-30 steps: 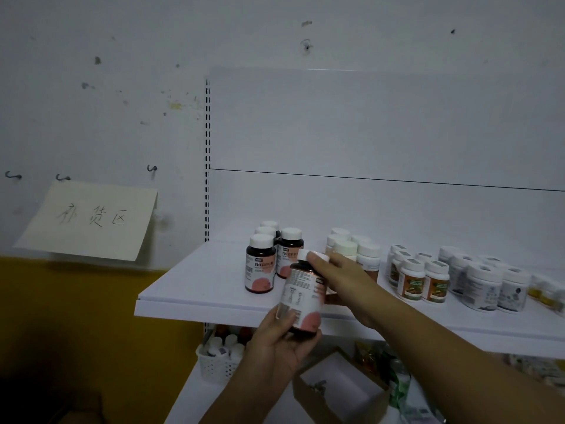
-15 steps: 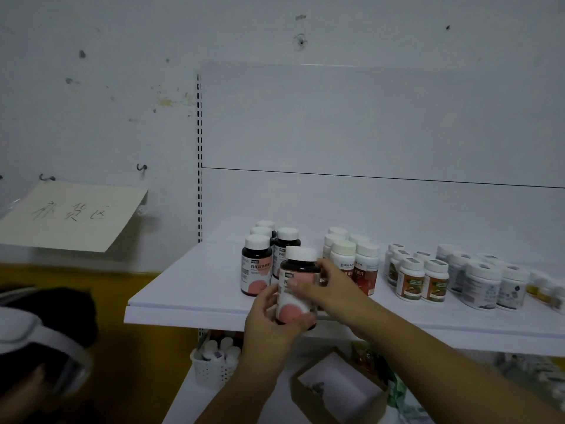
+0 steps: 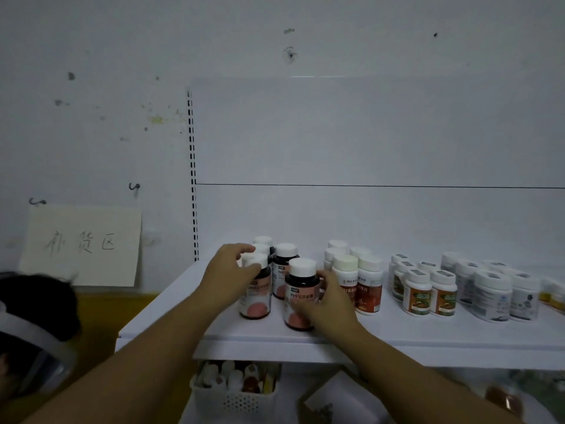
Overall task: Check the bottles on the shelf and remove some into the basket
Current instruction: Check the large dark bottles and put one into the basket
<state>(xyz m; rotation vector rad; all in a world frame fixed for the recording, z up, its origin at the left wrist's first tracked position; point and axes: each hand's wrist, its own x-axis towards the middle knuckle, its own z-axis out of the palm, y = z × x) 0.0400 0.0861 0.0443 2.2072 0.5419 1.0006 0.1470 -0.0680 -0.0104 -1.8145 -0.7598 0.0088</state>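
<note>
- Head view, hands: both arms reach up to the shelf (image 3: 305,344). The left hand (image 3: 227,275) curls over the white cap and shoulder of the left dark bottle (image 3: 255,301), clamped on it. The right hand (image 3: 331,304) wraps the right flank of the front dark bottle (image 3: 301,289), with its thumb across the lower label.
- Head view, why so: both bottles stand upright on the shelf board with their labels facing outward. The front one sits close to the shelf's front lip, ahead of its group. I judge the right hand is steadying it in its place, while the left takes hold of the neighbour to lift and read it.
- Head view, where the bottles lie: the two gripped bottles stand just beside each other, not touching. More dark bottles (image 3: 286,258) stand behind them.
- Head view, basket: a white perforated basket (image 3: 235,399), already holding some bottles, sits on the level below, under the left forearm. Anything removed would have to go down and slightly left.
- Head view, the rest: red-labelled bottles (image 3: 363,286), small orange-labelled ones (image 3: 428,293) and white ones (image 3: 493,296) line the shelf to the right. A paper sign (image 3: 82,244) hangs on the wall at left, and another person's head (image 3: 30,319) shows at the lower left edge.
</note>
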